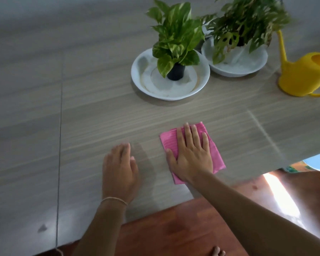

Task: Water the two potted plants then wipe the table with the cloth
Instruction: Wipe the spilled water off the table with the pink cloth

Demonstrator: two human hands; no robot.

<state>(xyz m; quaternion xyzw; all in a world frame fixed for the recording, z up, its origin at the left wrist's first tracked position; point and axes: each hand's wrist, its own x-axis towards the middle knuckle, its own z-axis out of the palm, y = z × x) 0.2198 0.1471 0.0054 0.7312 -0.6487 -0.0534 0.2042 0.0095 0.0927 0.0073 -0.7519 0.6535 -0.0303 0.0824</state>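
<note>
Pressing pink cloth [213, 145] flat | plants' dishes [201, 84], watering can [301, 74] behind

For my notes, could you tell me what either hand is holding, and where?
Nothing is gripped: the right hand presses flat on the middle of the pink cloth, and the left hand rests bare on the table.

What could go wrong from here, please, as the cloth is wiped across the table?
The right hand presses the pink cloth flat near the table's front edge, so a sweep toward the person may drag it off. A wide sweep forward might bump the nearer plant's white dish or the yellow watering can.
</note>
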